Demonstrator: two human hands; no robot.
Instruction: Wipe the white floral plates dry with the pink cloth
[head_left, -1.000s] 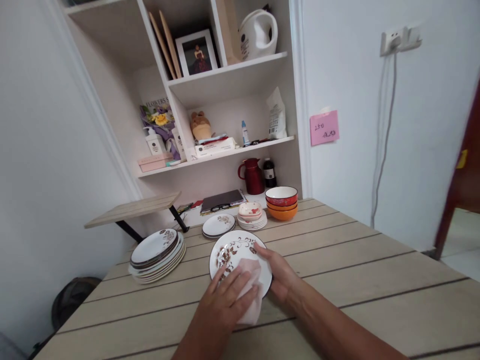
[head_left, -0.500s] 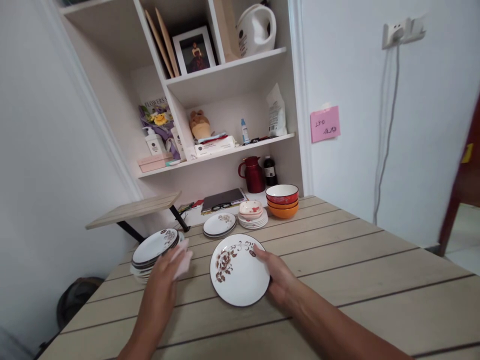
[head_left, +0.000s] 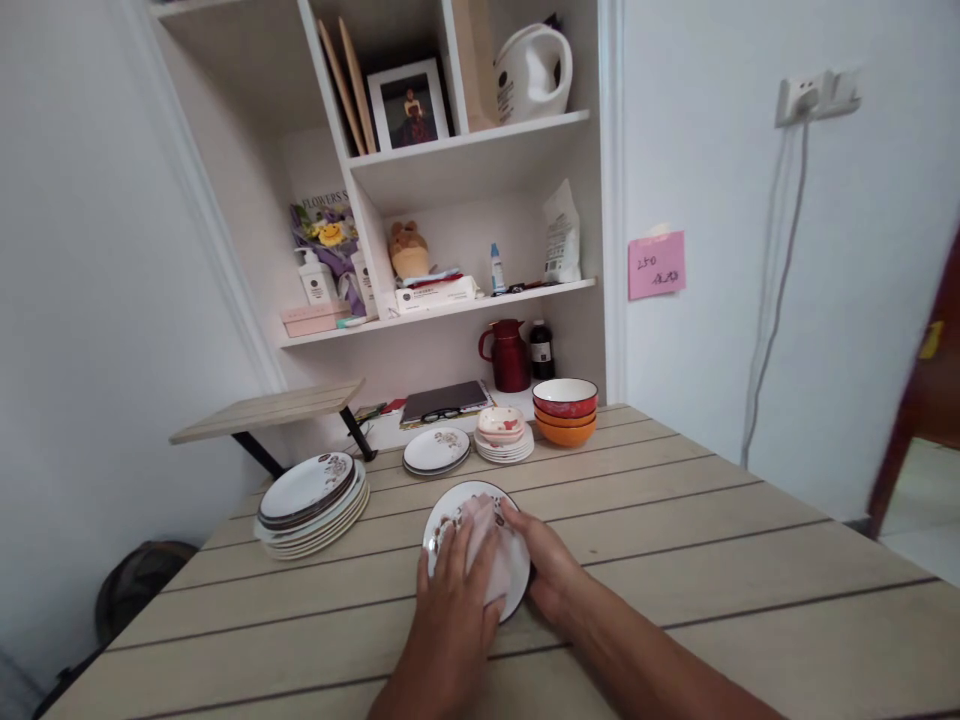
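Observation:
My right hand (head_left: 553, 565) grips the right edge of a white plate (head_left: 517, 588) with a dark rim and brown flower pattern, its thumb on top. The plate is held tilted towards me above the table. My left hand (head_left: 457, 590) presses a pale pink cloth (head_left: 480, 530) onto the plate's face, fingers laid over the cloth. Hand and cloth hide much of the flower pattern. Whether the cloth is fabric or paper, I cannot tell.
On the slatted table (head_left: 675, 560) stand a tall plate stack (head_left: 311, 510) at left, smaller plates (head_left: 436, 452), small dishes (head_left: 502, 435) and stacked bowls (head_left: 565, 415) at the back. A low wooden stand (head_left: 266, 410) is behind the tall stack. Shelves (head_left: 472, 140) rise behind, with a red jug (head_left: 510, 357).
My left hand has moved right with the pink cloth, from beside the tall plate stack onto the plate. My right hand keeps its grip on the plate, which sits slightly lower in view.

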